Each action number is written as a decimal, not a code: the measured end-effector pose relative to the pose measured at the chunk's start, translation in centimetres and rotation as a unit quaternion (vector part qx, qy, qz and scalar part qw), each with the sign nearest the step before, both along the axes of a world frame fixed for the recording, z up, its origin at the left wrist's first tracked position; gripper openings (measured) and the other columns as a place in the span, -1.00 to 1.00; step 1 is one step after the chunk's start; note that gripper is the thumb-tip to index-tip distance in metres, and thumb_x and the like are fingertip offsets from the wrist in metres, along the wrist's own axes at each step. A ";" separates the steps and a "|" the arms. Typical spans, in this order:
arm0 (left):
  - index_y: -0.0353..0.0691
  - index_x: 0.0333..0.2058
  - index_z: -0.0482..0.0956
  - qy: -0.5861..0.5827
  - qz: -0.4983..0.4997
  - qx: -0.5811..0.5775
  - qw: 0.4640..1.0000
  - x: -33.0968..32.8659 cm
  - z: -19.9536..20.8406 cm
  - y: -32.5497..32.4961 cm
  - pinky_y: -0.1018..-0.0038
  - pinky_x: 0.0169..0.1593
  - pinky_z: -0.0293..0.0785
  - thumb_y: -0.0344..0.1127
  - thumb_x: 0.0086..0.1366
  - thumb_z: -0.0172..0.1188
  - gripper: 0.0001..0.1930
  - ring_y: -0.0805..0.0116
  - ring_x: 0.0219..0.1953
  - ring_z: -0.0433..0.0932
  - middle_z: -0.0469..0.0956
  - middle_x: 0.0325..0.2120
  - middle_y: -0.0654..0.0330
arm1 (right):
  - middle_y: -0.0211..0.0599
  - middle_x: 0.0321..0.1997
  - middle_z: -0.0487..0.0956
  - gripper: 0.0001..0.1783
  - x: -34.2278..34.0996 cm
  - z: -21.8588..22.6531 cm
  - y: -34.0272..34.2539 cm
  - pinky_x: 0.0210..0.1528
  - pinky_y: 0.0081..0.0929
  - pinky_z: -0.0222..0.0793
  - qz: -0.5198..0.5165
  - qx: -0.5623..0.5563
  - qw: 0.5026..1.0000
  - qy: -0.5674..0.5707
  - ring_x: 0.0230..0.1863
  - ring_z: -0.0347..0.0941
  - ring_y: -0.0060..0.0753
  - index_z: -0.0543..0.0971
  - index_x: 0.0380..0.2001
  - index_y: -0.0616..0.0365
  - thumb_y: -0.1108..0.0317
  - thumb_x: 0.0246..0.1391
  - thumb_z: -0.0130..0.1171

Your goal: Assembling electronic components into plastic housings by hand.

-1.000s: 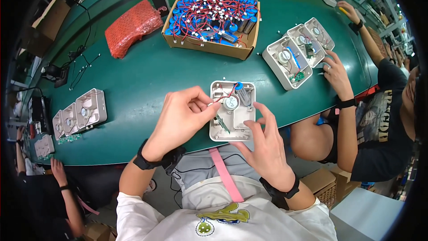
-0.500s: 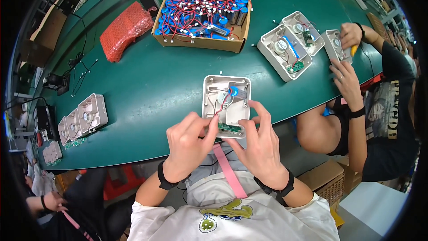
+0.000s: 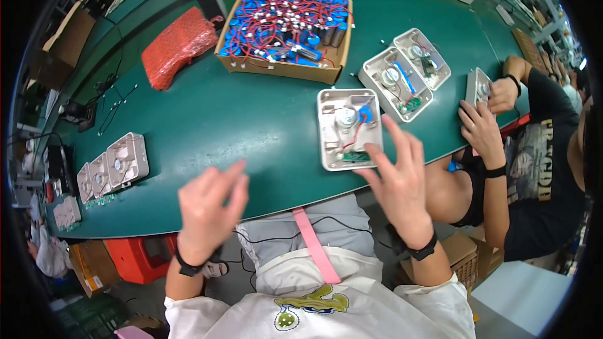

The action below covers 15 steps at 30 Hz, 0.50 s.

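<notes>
A whitish plastic housing (image 3: 323, 144) lies open side up on the green bench in front of me. Inside it sit a round silver speaker (image 3: 345, 117), a blue battery (image 3: 365, 113) with a red lead, and a green circuit board (image 3: 356, 157) along the near wall. My right hand (image 3: 402, 182) is at the housing's lower right corner, fingers spread, some of them over its rim. Over the bench's near edge, to the left, hangs my left hand (image 3: 210, 207), slightly blurred, with nothing in it and its fingers apart.
Beyond stands a cardboard box (image 3: 276, 69) of blue batteries with red leads, beside a red bubble-wrap bundle (image 3: 179, 47). Two joined fitted housings (image 3: 402, 75) lie right of mine. More housings (image 3: 129, 157) stand at left. A co-worker's hands (image 3: 483, 129) handle another housing at right.
The housing has moved right and away from me. My left hand has let go of the red lead and drawn back left. The co-worker's housing has shifted right.
</notes>
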<state>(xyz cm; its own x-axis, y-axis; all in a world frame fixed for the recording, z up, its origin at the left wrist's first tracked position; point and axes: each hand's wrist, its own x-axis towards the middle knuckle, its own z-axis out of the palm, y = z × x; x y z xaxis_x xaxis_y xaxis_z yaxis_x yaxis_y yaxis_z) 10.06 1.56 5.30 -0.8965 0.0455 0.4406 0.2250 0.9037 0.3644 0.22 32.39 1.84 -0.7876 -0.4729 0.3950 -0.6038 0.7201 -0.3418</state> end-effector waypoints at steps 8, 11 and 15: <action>-0.33 -0.26 0.71 0.131 0.261 -0.090 0.952 1.7 0.8 -19.9 0.31 -0.13 0.50 -0.47 0.34 0.36 -0.94 0.09 -0.27 0.60 0.59 -0.36 0.06 | -0.12 0.56 0.35 -0.32 -5.8 -0.3 7.7 0.40 -0.05 0.39 -0.005 0.107 0.994 0.031 0.49 0.32 0.17 0.67 0.07 0.10 0.70 -0.24 0.48; -0.26 -0.09 0.73 0.112 0.415 -0.170 0.887 6.3 1.4 -31.5 0.20 0.09 0.51 -0.21 0.33 0.43 -0.71 -0.03 -0.01 0.59 0.62 -0.14 -0.03 | -0.16 0.58 0.34 -0.31 -6.5 0.5 7.1 0.41 -0.09 0.38 0.007 0.101 0.995 0.000 0.50 0.32 0.12 0.64 0.12 0.11 0.71 -0.18 0.45; -0.21 0.15 0.67 -0.038 0.540 -0.089 0.836 13.4 -1.2 -41.1 0.09 0.31 0.42 0.15 0.23 0.49 -0.34 -0.13 0.28 0.45 0.47 0.20 -0.15 | -0.21 0.59 0.32 -0.35 -9.0 0.5 7.7 0.41 -0.15 0.39 -0.010 0.111 0.994 -0.013 0.50 0.33 0.06 0.63 0.15 0.11 0.70 -0.10 0.41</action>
<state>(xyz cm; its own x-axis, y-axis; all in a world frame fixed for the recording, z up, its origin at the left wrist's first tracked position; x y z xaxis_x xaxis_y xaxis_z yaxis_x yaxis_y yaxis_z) 23.48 -39.54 4.07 -0.4826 -0.7501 0.4522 -0.7750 0.6063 0.1785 -8.73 40.13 2.32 -0.8066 -0.5300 0.2617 -0.5812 0.7916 -0.1885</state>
